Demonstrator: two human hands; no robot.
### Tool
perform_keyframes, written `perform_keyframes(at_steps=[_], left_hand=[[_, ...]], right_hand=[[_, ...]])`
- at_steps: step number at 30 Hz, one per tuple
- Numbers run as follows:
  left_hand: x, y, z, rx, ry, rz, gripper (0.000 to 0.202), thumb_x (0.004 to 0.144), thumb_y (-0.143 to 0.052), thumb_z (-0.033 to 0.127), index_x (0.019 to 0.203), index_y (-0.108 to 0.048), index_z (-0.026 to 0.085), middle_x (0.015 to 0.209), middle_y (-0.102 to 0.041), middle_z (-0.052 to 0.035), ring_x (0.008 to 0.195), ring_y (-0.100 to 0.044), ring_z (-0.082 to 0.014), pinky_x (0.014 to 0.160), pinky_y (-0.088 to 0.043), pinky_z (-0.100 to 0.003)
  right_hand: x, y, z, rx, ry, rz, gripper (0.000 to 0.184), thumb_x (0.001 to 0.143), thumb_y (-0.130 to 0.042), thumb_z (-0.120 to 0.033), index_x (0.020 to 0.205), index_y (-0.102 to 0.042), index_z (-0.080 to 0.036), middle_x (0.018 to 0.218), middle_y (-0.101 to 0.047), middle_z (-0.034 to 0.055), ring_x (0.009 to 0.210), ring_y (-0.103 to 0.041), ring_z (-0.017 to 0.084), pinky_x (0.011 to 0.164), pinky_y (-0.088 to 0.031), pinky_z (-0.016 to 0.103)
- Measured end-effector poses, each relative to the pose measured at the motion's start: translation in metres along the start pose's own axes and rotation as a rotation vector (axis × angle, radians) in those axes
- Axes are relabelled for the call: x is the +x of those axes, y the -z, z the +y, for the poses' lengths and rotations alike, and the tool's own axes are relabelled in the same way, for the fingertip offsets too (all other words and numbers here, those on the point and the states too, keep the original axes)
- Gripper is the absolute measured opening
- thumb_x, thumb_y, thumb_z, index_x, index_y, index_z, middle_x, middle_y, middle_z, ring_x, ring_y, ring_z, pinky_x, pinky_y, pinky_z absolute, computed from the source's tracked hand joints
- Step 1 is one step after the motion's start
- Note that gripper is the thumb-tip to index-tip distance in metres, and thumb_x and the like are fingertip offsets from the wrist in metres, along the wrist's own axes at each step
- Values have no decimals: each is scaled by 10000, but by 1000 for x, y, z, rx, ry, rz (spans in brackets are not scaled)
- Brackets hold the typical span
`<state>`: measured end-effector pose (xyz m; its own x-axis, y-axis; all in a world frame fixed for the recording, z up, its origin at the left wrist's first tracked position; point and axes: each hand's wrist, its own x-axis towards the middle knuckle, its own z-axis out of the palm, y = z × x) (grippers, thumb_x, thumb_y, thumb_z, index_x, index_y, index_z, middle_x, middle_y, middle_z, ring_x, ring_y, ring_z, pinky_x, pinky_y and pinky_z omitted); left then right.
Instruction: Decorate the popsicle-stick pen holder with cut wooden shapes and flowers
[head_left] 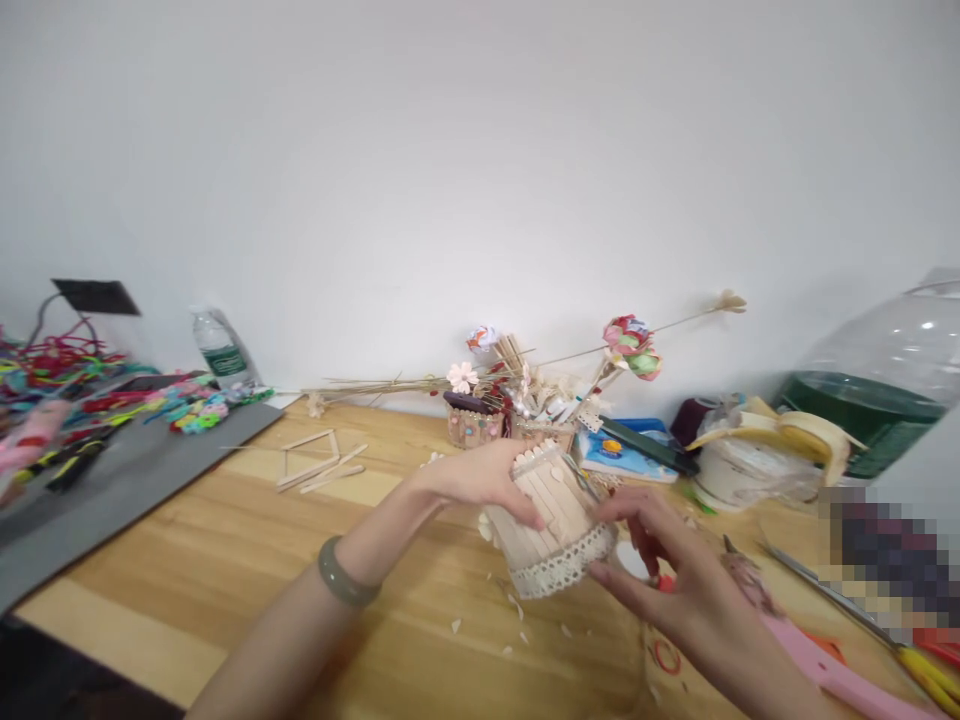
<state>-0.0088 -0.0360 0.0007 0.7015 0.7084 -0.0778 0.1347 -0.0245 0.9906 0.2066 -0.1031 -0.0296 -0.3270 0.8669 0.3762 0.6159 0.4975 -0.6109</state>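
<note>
My left hand (495, 480) is wrapped over a small pot made of craft sticks (541, 515), its thumb lying across the pale sticks. The pot is tilted in the air above the table, with round wooden pieces along one end and a white lace trim (562, 565) around the other. At the lace end, my right hand (656, 550) has its thumb and index finger closed on the pot's edge; the other fingers are curled. Behind the right fingers shows part of a white round thing (631, 562), mostly hidden.
Loose craft sticks (322, 465) lie left on the wooden table (300, 560). Dried and paper flowers (630, 345) stand at the wall. Scissors (832, 590) and a pink-handled tool (825, 660) lie right, near a large plastic jug (877, 380). White scraps (517, 607) lie below the pot.
</note>
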Motion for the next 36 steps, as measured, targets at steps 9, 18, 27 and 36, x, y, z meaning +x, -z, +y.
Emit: perform_keyframes(at_steps=[9,18,27,36], left_hand=[[1,-1,2,438,-73,-73,642,541,-753,208,1144,-546,134,1105,-621,-55,985,-580,-228,836,-459,-313],[-2,-6,4,457,-332,147,519,626,-733,194,1115,-562,175,1193,-585,-83,1102,-541,-220,922,-434,-335],[-22,-42,-28,509,-513,804,74,724,-627,103,706,-624,175,752,-652,-17,789,-607,-159,767,-474,-315],[-26,-54,-40,903,-597,702,112,758,-591,79,806,-632,171,770,-679,-28,742,-605,-149,678,-500,-279]], right_hand=[[1,-22,11,-154,284,-45,1075,606,-776,-347,1414,-70,-273,1481,-123,146,1365,-153,343,1058,-261,555],[6,-29,14,-216,268,143,937,639,-712,-333,1391,-166,-219,1354,-281,157,1264,-325,318,991,-372,513],[8,-60,28,-280,78,456,955,620,-696,-550,1358,-209,-190,1274,-342,181,1182,-372,363,916,-393,574],[-2,-69,9,-333,-19,483,856,697,-597,-574,1363,-244,-166,1291,-347,217,1211,-372,389,830,-463,561]])
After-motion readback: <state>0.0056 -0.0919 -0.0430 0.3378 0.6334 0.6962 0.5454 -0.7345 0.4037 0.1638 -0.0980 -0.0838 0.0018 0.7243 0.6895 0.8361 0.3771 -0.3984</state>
